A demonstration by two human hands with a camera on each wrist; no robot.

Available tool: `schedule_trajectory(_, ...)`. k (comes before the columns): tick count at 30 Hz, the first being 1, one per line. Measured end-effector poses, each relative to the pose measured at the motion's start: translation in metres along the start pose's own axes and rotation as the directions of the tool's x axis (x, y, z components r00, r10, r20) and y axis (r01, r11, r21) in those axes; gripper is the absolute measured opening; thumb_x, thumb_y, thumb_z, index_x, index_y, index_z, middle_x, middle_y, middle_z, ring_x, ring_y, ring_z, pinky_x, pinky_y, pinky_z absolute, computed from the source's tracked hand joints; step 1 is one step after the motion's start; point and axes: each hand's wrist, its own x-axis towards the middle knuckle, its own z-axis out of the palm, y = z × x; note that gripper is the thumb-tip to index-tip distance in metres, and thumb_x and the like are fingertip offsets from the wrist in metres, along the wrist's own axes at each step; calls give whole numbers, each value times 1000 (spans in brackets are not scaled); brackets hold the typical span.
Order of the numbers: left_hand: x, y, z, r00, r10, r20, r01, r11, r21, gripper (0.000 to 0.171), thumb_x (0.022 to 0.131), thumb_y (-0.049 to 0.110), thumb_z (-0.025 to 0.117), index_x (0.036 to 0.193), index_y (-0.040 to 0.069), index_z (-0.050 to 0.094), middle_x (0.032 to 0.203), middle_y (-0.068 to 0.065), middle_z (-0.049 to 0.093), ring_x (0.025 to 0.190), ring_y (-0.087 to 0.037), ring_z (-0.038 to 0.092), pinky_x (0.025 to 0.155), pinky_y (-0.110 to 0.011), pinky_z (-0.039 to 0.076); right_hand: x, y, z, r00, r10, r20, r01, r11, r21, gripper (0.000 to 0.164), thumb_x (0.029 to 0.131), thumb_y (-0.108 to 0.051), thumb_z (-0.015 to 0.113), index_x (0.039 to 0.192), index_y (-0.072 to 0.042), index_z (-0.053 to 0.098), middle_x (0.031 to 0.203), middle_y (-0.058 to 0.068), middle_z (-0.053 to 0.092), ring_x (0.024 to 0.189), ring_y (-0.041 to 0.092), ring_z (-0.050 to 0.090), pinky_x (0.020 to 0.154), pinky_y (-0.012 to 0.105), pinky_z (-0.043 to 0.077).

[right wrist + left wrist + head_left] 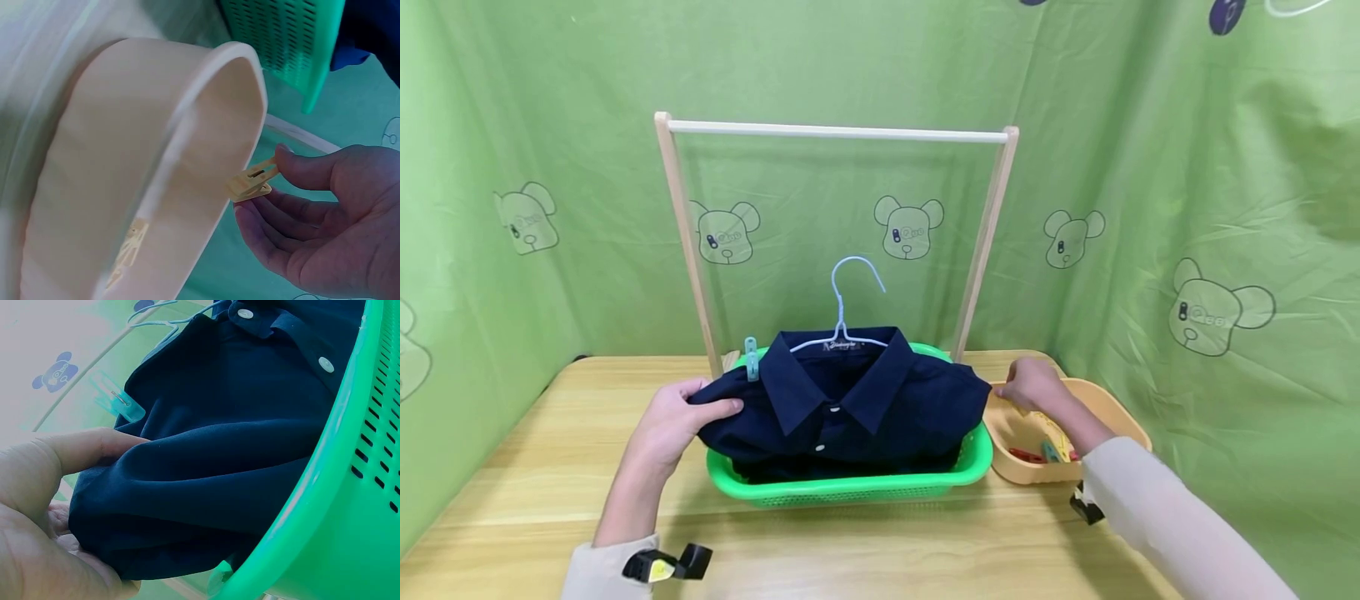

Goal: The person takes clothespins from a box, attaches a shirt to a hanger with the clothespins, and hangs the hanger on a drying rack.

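Note:
A dark navy collared shirt (925,408) on a light blue wire hanger (838,300) lies over the green basket (842,489). My left hand (662,429) grips its left-side shoulder, the thumb on top and the other fingers underneath. A teal clothespin (752,367) is clipped on the shirt just beyond that thumb; the left wrist view shows this clothespin (122,403) too. Over the edge of the pale orange bin (1026,473), my right hand (1041,390) pinches a yellow clothespin (252,182) between thumb and fingers, plainest in the right wrist view.
Several red, teal and yellow clothespins (1051,452) lie in the orange bin. A wooden rack with a white crossbar (842,132) rises behind the basket. Everything stands on a wooden table (572,467), with green bear-print curtains (820,50) around it.

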Motion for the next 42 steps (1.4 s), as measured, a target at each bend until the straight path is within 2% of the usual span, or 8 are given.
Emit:
schedule_trajectory(3,0,0,0,1000,0,-2,0,1000,1,20,84,20,81,79,11,64,75,7,63,83,-14,57,79,-29,45,0,-3,-5,1000,-16,-25,15,1000,-23,32,91,-27,71,86,4,70,71,11,70,70,26,65,69,41,53)
schedule_trajectory(9,-1,1,0,1000,4,-3,-4,1000,4,20,84,20,81,80,10,64,76,6,62,83,-15,56,79,-30,45,-2,-13,-15,997,-7,-73,9,1000,30,36,92,-26,69,100,10,70,96,24,71,92,42,66,78,49,55)
schedule_trajectory(16,-1,1,1,1000,4,-2,-4,1000,7,20,85,21,80,81,10,64,77,5,62,84,-16,56,79,-30,44,-5,-23,-27,994,-16,-111,21,999,49,41,95,-26,67,109,12,68,108,30,69,102,48,63,83,53,54)
schedule_trajectory(20,-1,2,1,1000,5,0,-5,1000,5,20,85,21,80,81,10,64,77,6,62,84,-16,56,80,-30,45,-6,-28,-30,988,-23,-156,34,997,72,40,96,-27,66,109,10,68,109,29,69,102,49,63,82,53,54)
schedule_trajectory(29,-2,2,0,1000,7,-1,-7,1000,2,19,85,20,80,80,10,64,77,5,62,84,-16,56,79,-30,45,-12,-42,-35,965,-39,-259,85,982,169,35,98,-26,64,113,6,68,102,25,73,91,38,70,75,47,56)
schedule_trajectory(36,-2,1,0,1000,10,1,-10,1000,-1,20,85,20,80,81,9,64,77,5,62,84,-16,56,79,-30,45,-15,-50,-38,963,-51,-266,107,974,201,32,100,-24,62,112,4,67,93,18,76,82,31,72,70,42,55)
schedule_trajectory(42,-1,0,0,1000,9,-3,-9,1000,-4,19,85,20,80,81,9,64,77,5,62,83,-16,56,78,-30,45,-17,-61,-43,954,-53,-296,127,963,237,29,101,-24,60,111,2,67,93,17,75,82,30,70,64,34,51)
